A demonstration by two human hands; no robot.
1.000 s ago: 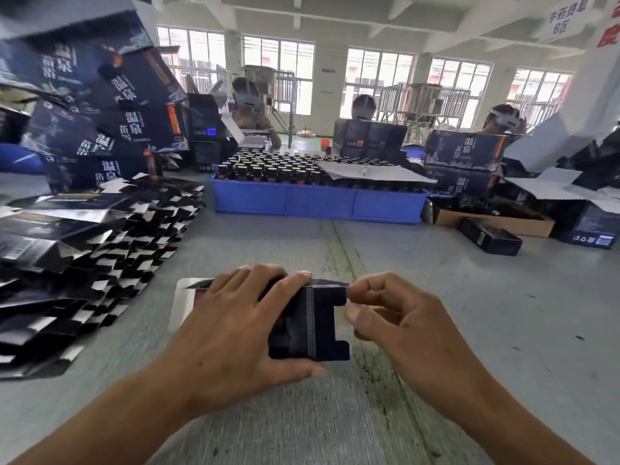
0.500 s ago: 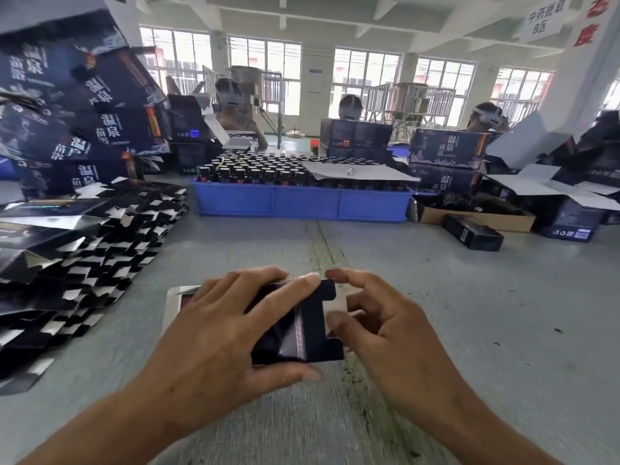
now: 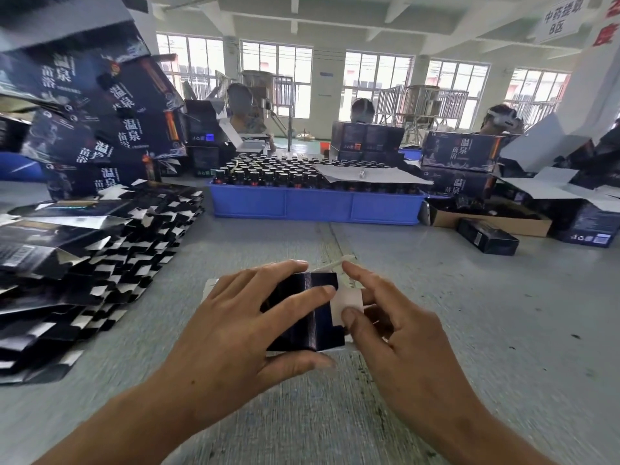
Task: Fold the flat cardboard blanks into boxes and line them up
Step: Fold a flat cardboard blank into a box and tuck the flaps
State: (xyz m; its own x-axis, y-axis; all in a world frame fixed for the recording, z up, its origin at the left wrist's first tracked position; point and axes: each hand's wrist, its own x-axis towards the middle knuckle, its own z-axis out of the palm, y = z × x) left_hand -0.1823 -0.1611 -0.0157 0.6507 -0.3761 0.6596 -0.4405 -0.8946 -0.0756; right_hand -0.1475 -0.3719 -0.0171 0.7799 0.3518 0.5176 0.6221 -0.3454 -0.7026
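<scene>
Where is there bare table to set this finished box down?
Bare grey table lies right of the right hand, below the small black carton. The left is crowded by the stack of flat black cardboard blanks; the blue plastic crate blocks ahead.

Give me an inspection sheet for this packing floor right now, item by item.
Surface: grey floor, scuffed.
Job's things: dark box part folded, pale flap out; flat blanks heaped at left.
Clutter: blue crate of bottles; printed cartons stacked; small black box lying alone.
Grippers: left hand grips the box; right hand fingers at the flap.
Cables: nothing seen.
Surroundings: three seated workers, windows behind.
</scene>
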